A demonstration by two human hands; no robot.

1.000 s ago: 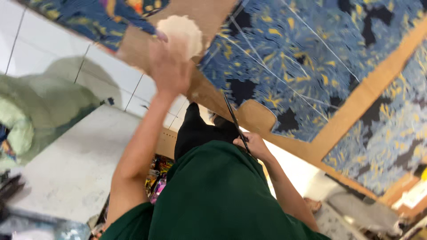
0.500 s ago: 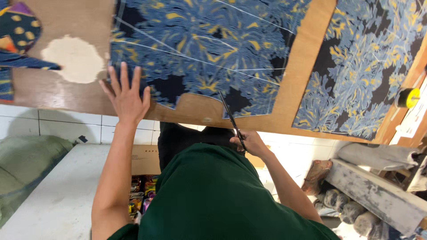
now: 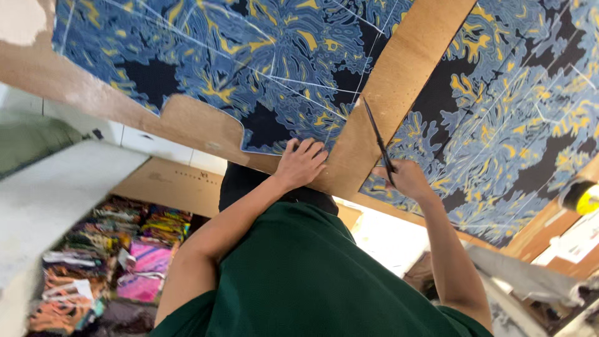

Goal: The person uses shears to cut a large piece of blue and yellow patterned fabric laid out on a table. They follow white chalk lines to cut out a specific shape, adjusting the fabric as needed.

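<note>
Fabric panels dominate my view: one blue, yellow and black patterned fabric panel [image 3: 249,68] lies flat on the brown table [image 3: 399,93] at upper left, marked with thin white lines, and a second patterned panel [image 3: 518,125] lies at right, with a bare strip of table running between the two. Below the table edge I see the green shirt [image 3: 299,281] of the person wearing the camera, filling the lower centre. At lower left, beyond a pale grey surface [image 3: 56,187], stacks of folded multicoloured cloth [image 3: 112,249] sit well below the work. The left hand [image 3: 301,163] rests palm down at the lower edge of the left panel, fingers spread and flat, partly on the fabric and partly on the bare table; it grips nothing. The right hand [image 3: 405,179] is closed around the handles of a pair of black scissors [image 3: 379,140], at the near edge of the right panel. The blades extend away from the hand over the bare strip, close together; I cannot tell whether they touch the fabric. A yellow and black object [image 3: 580,196] sits at the far right edge, too blurred to identify.
</note>
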